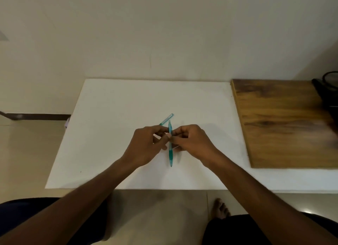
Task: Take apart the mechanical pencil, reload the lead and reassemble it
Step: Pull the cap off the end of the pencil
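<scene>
A teal mechanical pencil (170,154) is held over the white table (113,116), its length running toward and away from me. My left hand (146,146) pinches its middle from the left. From the right, my right hand (192,140) has its fingertips closed on the same stretch of the barrel. A thin pale piece pokes out under my right fingers near the pencil; I cannot tell what it is. A slim lead case (166,119) with a teal end lies on the table just behind my left hand.
A wooden board (285,120) covers the table's right part. A dark object (329,91) sits at its far right edge. The wall rises straight behind the table. My knees and a bare foot (220,208) show below the front edge.
</scene>
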The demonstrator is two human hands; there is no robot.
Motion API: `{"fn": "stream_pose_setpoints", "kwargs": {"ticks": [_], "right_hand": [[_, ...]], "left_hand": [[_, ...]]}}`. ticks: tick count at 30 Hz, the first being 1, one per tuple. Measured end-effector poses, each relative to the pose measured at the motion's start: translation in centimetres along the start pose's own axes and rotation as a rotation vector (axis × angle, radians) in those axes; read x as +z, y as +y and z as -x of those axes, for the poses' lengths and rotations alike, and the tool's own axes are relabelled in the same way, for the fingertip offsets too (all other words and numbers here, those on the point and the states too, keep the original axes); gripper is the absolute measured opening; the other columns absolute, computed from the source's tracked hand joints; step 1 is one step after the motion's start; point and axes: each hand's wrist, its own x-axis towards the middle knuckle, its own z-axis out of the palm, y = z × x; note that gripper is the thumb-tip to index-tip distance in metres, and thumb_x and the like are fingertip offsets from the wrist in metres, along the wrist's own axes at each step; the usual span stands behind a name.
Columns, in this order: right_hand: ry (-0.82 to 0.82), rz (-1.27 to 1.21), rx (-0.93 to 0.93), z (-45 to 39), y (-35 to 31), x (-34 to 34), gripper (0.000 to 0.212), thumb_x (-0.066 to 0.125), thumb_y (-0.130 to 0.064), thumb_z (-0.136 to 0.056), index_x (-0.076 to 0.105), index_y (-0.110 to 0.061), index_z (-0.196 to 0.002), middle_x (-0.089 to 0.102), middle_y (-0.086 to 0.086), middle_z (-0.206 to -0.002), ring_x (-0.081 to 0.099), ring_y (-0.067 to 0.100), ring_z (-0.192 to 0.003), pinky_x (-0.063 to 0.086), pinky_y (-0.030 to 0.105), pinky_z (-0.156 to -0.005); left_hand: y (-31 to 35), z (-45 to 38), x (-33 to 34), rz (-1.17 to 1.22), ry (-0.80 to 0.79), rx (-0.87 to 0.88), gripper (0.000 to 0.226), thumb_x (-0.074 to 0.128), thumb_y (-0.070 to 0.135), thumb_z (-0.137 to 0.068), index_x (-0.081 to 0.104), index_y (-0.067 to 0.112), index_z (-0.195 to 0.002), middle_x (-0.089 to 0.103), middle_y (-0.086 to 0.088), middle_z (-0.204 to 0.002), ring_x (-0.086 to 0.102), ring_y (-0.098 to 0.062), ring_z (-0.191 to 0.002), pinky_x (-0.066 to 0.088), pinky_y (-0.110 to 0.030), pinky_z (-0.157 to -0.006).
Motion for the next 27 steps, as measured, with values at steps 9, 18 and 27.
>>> {"fn": "stream_pose_setpoints", "kwargs": {"ticks": [9, 18, 27], "right_hand": [[0.036, 0.111, -0.077, 1.1, -2.6, -1.0, 0.022, 0.088, -0.03, -0.086, 0.078, -0.021, -0.104, 0.084, -0.004, -0.085, 0.081, 0.011, -0.08, 0.067, 0.028, -0.077], [0.112, -0.103, -0.177, 3.1, -5.7, -2.7, 0.007, 0.077, -0.015, -0.095, 0.083, -0.015, -0.096, 0.083, 0.006, -0.086, 0.08, 0.02, -0.079, 0.067, 0.034, -0.079], [-0.021, -0.074, -0.159, 3.3, -5.6, -2.5, 0.01, 0.076, -0.016, -0.098, 0.08, -0.007, -0.099, 0.08, 0.008, -0.085, 0.074, 0.014, -0.076, 0.063, 0.027, -0.076]], "left_hand": [[1.1, 0.4, -0.2, 0.164, 0.098, -0.007, 0.009, 0.067, 0.033, -0.107, 0.072, 0.027, -0.111, 0.076, 0.021, -0.097, 0.072, 0.017, -0.082, 0.053, -0.004, -0.071], [3.2, 2.3, -1.4, 0.068, 0.069, 0.255, 0.016, 0.051, 0.014, -0.114, 0.064, 0.01, -0.121, 0.071, -0.004, -0.093, 0.063, -0.019, -0.076, 0.045, -0.017, -0.067], [3.3, 3.0, -0.8, 0.092, 0.104, 0.227, 0.029, 0.045, 0.03, -0.116, 0.058, 0.024, -0.09, 0.056, -0.005, -0.065, 0.047, -0.02, -0.053, 0.037, -0.033, -0.054]]}}
